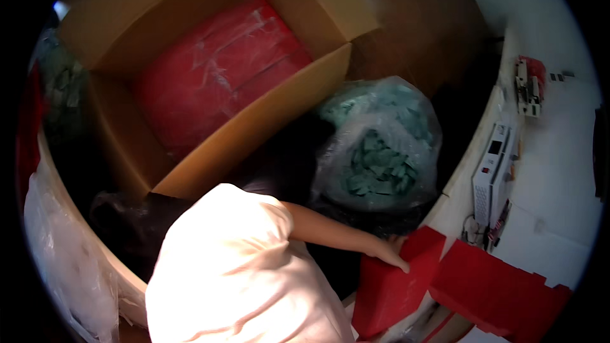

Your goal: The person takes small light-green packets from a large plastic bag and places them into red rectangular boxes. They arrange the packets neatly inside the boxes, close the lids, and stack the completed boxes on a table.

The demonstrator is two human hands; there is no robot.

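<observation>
My left hand (386, 253) reaches across to the right from a white sleeve. It grips the upper edge of a red cardboard box (397, 292), its thumb on the near face and its fingers partly hidden behind the edge. A wide red flap with notched edges (495, 279) spreads to the right of that panel; whether the two are one piece is hard to tell. Below the flap, at the lower edge, a skin-toned shape (454, 328) shows, perhaps my right arm. No fingers of my right hand are visible.
A large open brown carton (254, 136) holds flat red pieces (222, 67) under clear film. Beside it stands a clear plastic bag of green pieces (381, 165). A white boxy device (492, 171) rests on the white table (546, 197) at right. Crumpled clear plastic (70, 260) hangs at left.
</observation>
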